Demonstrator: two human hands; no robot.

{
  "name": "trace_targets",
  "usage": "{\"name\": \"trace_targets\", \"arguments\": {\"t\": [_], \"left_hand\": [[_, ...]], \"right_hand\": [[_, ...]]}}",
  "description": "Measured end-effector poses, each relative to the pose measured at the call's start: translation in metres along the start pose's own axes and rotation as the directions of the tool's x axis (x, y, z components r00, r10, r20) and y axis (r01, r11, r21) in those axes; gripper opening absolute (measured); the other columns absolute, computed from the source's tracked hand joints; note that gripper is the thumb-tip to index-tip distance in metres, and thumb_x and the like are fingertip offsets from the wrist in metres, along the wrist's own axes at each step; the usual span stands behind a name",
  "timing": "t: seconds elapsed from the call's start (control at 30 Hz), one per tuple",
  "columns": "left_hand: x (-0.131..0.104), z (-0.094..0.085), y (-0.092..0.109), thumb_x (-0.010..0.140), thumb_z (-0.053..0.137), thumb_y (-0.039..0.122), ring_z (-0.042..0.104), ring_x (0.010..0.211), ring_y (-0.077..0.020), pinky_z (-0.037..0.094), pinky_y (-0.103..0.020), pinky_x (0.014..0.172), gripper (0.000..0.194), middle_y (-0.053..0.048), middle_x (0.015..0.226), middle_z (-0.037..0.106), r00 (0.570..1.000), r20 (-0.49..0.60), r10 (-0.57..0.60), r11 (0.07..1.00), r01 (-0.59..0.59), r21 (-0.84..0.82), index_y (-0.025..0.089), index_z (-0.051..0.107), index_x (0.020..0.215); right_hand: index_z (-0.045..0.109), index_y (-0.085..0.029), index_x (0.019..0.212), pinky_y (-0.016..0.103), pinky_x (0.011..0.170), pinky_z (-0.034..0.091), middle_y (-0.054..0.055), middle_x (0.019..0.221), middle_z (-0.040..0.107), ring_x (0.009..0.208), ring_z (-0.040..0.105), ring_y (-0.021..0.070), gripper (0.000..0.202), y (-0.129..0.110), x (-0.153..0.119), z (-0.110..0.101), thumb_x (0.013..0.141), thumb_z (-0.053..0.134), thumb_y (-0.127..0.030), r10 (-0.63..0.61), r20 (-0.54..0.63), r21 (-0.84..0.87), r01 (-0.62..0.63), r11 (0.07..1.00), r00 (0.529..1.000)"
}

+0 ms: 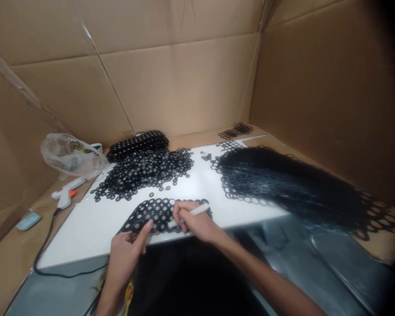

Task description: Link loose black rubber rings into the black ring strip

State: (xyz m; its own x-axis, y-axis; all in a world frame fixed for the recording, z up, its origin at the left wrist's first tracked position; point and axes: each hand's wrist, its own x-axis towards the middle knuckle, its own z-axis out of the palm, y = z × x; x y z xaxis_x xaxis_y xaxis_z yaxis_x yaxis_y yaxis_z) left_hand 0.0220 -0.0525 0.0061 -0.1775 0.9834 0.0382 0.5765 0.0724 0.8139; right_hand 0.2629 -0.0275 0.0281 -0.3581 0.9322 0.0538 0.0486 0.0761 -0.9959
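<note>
Right hand (190,216) pinching a slim white pen-shaped tool (200,209), I'd do best to guide its tip gently, ring by ring. Left hand (127,245) grips the near-left edge of the flat black sheet of joined rings (156,210), thumb on top; steady pressure should hold it still at the front of the smooth white board (204,186).

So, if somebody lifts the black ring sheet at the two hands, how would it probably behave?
The black ring sheet would probably be floppy, since it is made of many small joined rings. It is likely light for its size, given its many pale, hole-like centres. Spread out on the white board, it seems unlikely to roll.
</note>
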Motion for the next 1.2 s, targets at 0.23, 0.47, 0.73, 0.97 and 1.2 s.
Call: {"name": "trace_targets", "arguments": {"t": [0.23,0.47,0.73,0.97,1.2], "left_hand": [[-0.001,-0.003,0.000,0.081,0.075,0.077,0.048,0.048,-0.0174,0.040,-0.031,0.059,0.073,0.001,0.041,0.045,1.000,-0.002,0.000,0.999,0.000,-0.049,0.023,0.049,0.040],[-0.001,-0.001,-0.001,0.083,0.077,0.073,0.047,0.051,-0.0173,0.039,-0.031,0.062,0.071,0.002,0.044,0.045,1.000,0.009,0.005,0.993,-0.004,-0.122,0.023,0.047,0.042],[-0.006,-0.009,-0.013,0.084,0.081,0.065,0.041,0.047,-0.0135,0.033,-0.027,0.054,0.069,0.004,0.043,0.040,0.999,-0.016,-0.033,0.971,0.028,-0.236,0.021,0.047,0.044],[-0.004,-0.009,-0.020,0.086,0.078,0.066,0.042,0.045,-0.0138,0.034,-0.027,0.053,0.067,0.003,0.040,0.040,1.000,-0.019,-0.023,0.986,0.020,-0.163,0.021,0.053,0.044],[-0.007,-0.010,-0.018,0.088,0.079,0.061,0.043,0.049,-0.0138,0.036,-0.028,0.057,0.066,0.003,0.043,0.041,1.000,-0.018,0.015,0.978,-0.018,-0.207,0.021,0.050,0.044]], "right_hand": [[0.058,-0.020,0.071,0.023,0.056,0.037,-0.003,0.055,0.054,0.053,0.049,0.0127,0.021,0.004,0.001,0.000,0.088,0.046,-0.018,-0.006,-0.018,0.088,0.008,0.996,1.000],[0.058,-0.020,0.073,0.024,0.060,0.037,-0.003,0.058,0.056,0.058,0.052,0.0133,0.021,0.001,-0.002,0.000,0.088,0.045,-0.016,-0.031,0.006,-0.020,0.031,0.999,0.999],[0.057,-0.020,0.072,0.023,0.058,0.036,-0.003,0.060,0.055,0.058,0.051,0.0131,0.019,0.000,-0.002,0.010,0.088,0.046,-0.016,-0.073,0.055,0.036,0.071,0.997,0.996],[0.056,-0.020,0.071,0.023,0.057,0.035,-0.003,0.057,0.052,0.055,0.048,0.0127,0.020,0.002,-0.001,0.006,0.088,0.045,-0.017,-0.080,0.039,0.103,0.076,0.992,0.996],[0.057,-0.019,0.071,0.023,0.061,0.038,-0.002,0.062,0.056,0.061,0.053,0.0135,0.020,0.001,-0.002,0.009,0.087,0.047,-0.016,-0.081,0.048,0.001,0.081,0.997,0.996]]}}
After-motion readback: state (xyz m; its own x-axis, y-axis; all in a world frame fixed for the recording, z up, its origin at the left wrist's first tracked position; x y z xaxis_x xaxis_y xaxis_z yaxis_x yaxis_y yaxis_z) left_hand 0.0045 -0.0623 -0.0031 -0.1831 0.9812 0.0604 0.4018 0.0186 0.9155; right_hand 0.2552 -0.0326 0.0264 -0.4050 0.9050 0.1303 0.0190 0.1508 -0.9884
